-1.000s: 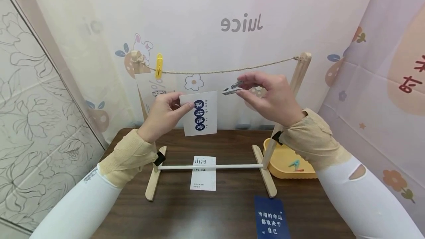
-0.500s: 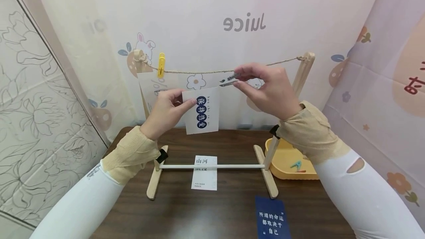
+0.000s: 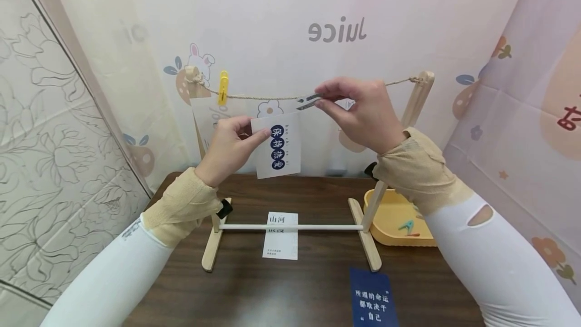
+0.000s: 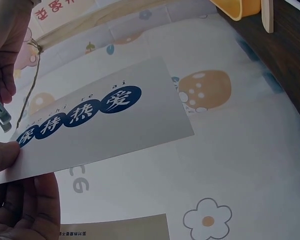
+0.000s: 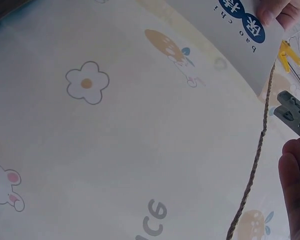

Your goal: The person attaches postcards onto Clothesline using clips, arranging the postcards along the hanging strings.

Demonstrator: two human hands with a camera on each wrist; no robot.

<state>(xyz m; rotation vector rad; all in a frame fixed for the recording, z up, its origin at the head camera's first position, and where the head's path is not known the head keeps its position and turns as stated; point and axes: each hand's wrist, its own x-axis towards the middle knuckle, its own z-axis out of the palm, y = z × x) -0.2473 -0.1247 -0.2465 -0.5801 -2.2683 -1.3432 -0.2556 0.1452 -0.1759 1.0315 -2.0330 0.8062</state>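
Note:
My left hand (image 3: 232,146) pinches a white card (image 3: 289,153) by its upper left corner, thumb in front; blue circles with white characters run down it. The card hangs just below the twine (image 3: 268,98), its top edge close under the line. My right hand (image 3: 360,110) pinches a grey metal clothespin (image 3: 308,102) between thumb and fingers, its tip at the twine and close over the card's upper right corner. In the right wrist view the clothespin (image 5: 292,112) lies beside the twine, apart from the card (image 5: 240,42).
A yellow clothespin (image 3: 223,88) holds another card (image 3: 206,115) on the twine at left. The twine spans a wooden stand (image 3: 417,100). A white card (image 3: 280,243) and a blue card (image 3: 374,296) lie on the table. A yellow tray (image 3: 386,236) with small clothespins stands right.
My right hand has moved up and left, bringing the grey clothespin to the twine. The white card in my left hand has risen slightly toward the line.

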